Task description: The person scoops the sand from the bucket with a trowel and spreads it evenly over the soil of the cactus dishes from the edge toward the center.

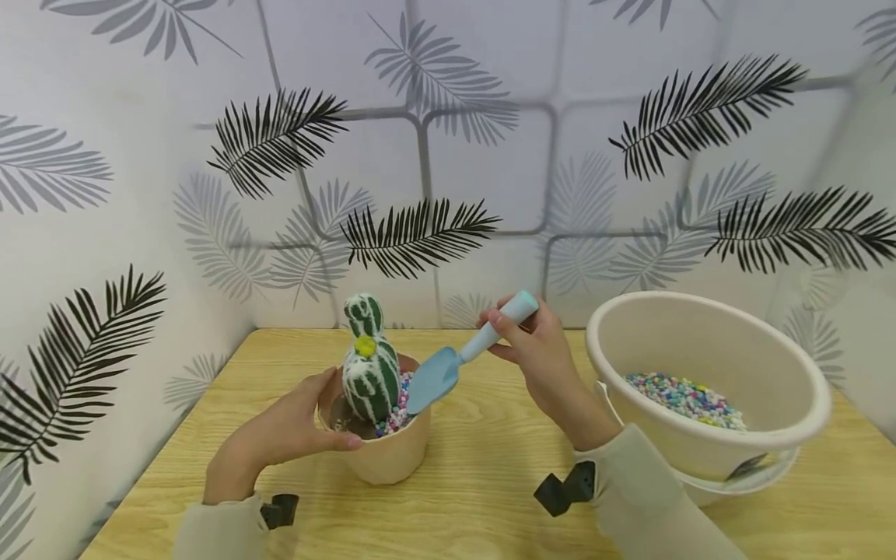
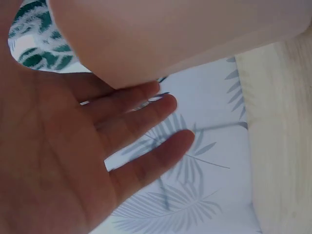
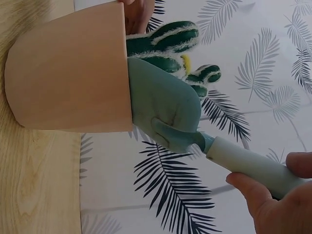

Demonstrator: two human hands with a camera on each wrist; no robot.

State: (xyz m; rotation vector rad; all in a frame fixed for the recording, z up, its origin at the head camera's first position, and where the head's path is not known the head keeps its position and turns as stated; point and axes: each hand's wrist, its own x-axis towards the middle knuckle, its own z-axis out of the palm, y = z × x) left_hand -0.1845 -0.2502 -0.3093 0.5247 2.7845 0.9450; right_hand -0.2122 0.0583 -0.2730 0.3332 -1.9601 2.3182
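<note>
My right hand [image 1: 546, 354] is raised above the worktop [image 1: 483, 451] and grasps the small shovel [image 1: 434, 379] by its handle. The shovel's long axis slopes down to the left, so its tip lies at the right rim of the pot [image 1: 395, 455], beside the cactus [image 1: 372, 383] and colourful pebbles [image 1: 399, 420]. My left hand [image 1: 287, 424] is nearer to the pot: it touches the left side, not clenched, with rather straight fingers.
</note>
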